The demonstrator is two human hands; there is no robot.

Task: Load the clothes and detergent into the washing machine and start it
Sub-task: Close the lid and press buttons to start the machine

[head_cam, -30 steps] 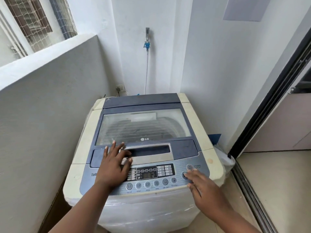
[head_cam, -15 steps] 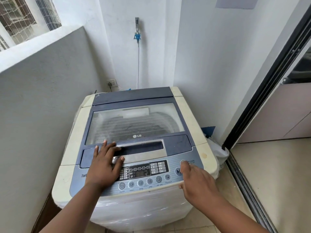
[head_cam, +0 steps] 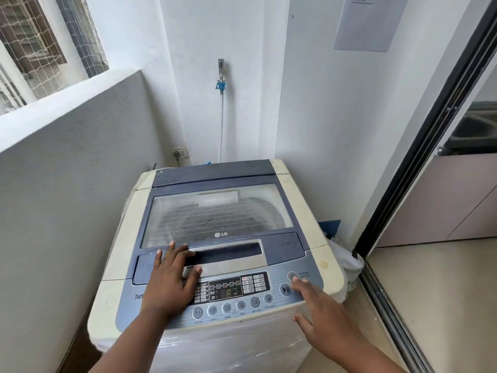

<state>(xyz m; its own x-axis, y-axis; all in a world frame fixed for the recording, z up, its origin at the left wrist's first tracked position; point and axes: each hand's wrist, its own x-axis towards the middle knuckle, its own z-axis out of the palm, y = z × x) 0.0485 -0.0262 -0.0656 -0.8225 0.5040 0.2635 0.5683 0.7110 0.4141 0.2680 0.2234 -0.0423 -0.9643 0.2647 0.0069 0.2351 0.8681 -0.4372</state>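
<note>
A cream and blue top-loading washing machine [head_cam: 295,195] fills the middle of the view with its glass lid [head_cam: 215,214] shut. The drum shows faintly through the glass; I cannot make out clothes or detergent. My left hand [head_cam: 172,281] lies flat on the lid's front handle and the left part of the control panel [head_cam: 255,289], fingers spread. My right hand [head_cam: 320,310] hovers open at the panel's right end, its fingertips beside the start/pause button [head_cam: 285,289] and just below the power button [head_cam: 292,275]. The panel display is lit.
A grey half wall [head_cam: 67,189] runs close along the left. White walls stand behind and to the right, with a tap and hose [head_cam: 221,84] and a socket [head_cam: 180,152]. A sliding door frame [head_cam: 419,146] and floor track are at right. A white bag [head_cam: 347,262] sits beside the machine.
My right hand has drawn back slightly from the power button toward the panel's right edge, and the display now glows. My left hand has stayed on the lid handle. The view shifted a little.
</note>
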